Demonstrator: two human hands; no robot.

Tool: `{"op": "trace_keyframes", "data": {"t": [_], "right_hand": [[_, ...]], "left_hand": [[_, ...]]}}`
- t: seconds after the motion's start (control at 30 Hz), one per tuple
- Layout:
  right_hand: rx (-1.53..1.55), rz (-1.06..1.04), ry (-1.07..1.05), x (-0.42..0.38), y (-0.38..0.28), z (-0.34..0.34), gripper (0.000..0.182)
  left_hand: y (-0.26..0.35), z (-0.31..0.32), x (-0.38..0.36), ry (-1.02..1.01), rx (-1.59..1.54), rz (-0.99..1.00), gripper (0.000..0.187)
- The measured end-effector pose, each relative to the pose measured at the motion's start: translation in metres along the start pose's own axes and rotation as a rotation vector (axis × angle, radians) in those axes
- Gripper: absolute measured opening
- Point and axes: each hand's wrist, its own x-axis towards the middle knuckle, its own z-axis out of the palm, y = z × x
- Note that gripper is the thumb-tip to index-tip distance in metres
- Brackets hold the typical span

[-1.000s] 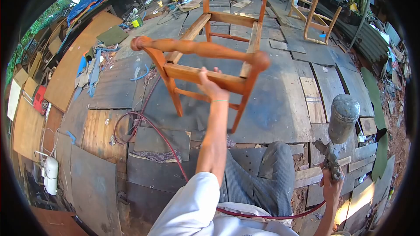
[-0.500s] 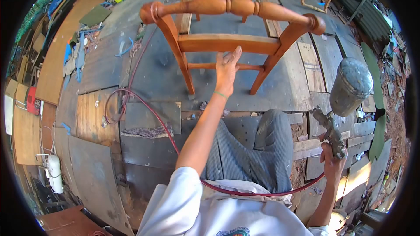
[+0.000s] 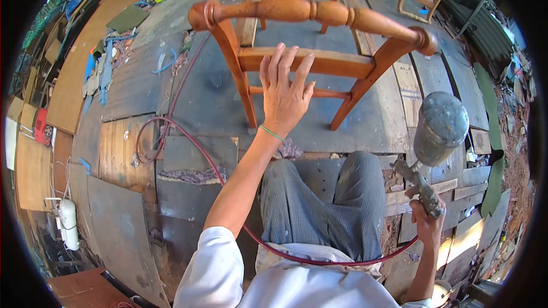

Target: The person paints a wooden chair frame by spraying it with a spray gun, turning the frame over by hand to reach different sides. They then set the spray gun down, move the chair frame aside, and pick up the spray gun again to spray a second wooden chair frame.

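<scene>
Left hand (image 3: 283, 100) is spread open, palm down, with its fingers held apart in front of a wooden chair (image 3: 308, 10); its fingertips overlap the near seat rail (image 3: 345, 65) in this view, and I cannot tell whether they touch it. Around that wrist sits a thin green band (image 3: 271, 132). Right hand (image 3: 428, 221) is closed around the handle of a spray gun (image 3: 418, 183), off to the right of the knees, with a rounded metal cup (image 3: 440, 128) on top, its outside marked with pale spots.

The chair, an orange-brown frame with a turned top rail (image 3: 268, 8), stands ahead of the person on a floor (image 3: 200, 97) covered with dark, worn boards. Its seat is an open frame, and the floor shows through it. A dark red hose (image 3: 319, 262) runs from the spray gun's handle across the person's lap and lies in a loop on the floor to the left. Grey ribbed trousers (image 3: 361, 194) and a white shirt (image 3: 319, 288) show below. Farther off, at the upper right, is another wooden frame (image 3: 406, 1), paler than the chair. A white tank (image 3: 67, 229) is at the far left.
</scene>
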Motion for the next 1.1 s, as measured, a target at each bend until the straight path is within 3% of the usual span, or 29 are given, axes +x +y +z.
{"op": "trace_keyframes", "data": {"t": [0.17, 0.2, 0.3, 0.33, 0.37, 0.4, 0.47, 0.5, 0.57, 0.6, 0.63, 0.73, 0.77, 0.93, 1.1], "right_hand": [[0.099, 0.008, 0.189, 0.005, 0.003, -0.022, 0.028], [-0.007, -0.045, 0.241, 0.009, -0.002, -0.028, 0.013], [0.076, -0.07, 0.395, 0.039, -0.028, -0.045, 0.019], [0.047, -0.068, 0.395, 0.053, -0.031, -0.06, 0.021], [-0.026, -0.068, 0.407, 0.07, -0.037, -0.072, 0.024], [-0.102, -0.064, 0.418, 0.089, -0.046, -0.082, 0.027], [-0.229, -0.127, 0.452, 0.135, -0.07, -0.093, 0.032], [-0.33, -0.383, 0.476, 0.17, -0.065, -0.1, 0.035], [-0.356, -0.446, 0.461, 0.226, -0.083, -0.11, 0.039], [-0.282, -0.254, 0.422, 0.244, -0.107, -0.106, 0.041], [-0.219, -0.291, 0.4, 0.262, -0.123, -0.096, 0.043], [-0.261, -0.438, 0.279, 0.335, -0.138, -0.081, 0.047], [-0.265, -0.428, 0.231, 0.348, -0.147, -0.071, 0.047], [-0.439, -0.435, -0.048, 0.409, -0.19, 0.001, 0.056], [-0.599, -0.503, -0.061, 0.426, -0.214, 0.041, 0.059]], "left_hand": [[0.027, -0.005, -0.018, -0.09, -0.25, -0.057, 0.065], [0.045, -0.008, -0.033, -0.161, -0.308, -0.105, 0.062], [0.102, -0.018, -0.104, -0.481, -0.702, -0.324, 0.047], [0.121, -0.032, -0.123, -0.687, -0.897, -0.353, 0.042], [0.142, -0.047, -0.138, -0.869, -1.113, -0.424, 0.042], [0.161, -0.055, -0.165, -0.903, -1.185, -0.345, 0.05], [0.185, -0.079, -0.178, -0.859, -0.99, -0.201, 0.064], [0.187, -0.085, -0.175, -0.884, -0.984, -0.2, 0.068], [0.186, -0.09, -0.174, -0.937, -0.952, -0.211, 0.071], [0.184, -0.09, -0.176, -0.963, -0.927, -0.224, 0.07], [0.183, -0.089, -0.177, -0.988, -0.9, -0.237, 0.07], [0.174, -0.089, -0.171, -0.801, -0.604, -0.188, 0.063], [0.171, -0.088, -0.164, -0.753, -0.617, -0.235, 0.055], [0.177, -0.096, -0.12, -0.601, -0.794, -0.285, 0.047], [0.192, -0.099, -0.092, -0.535, -0.853, -0.359, 0.049]]}}
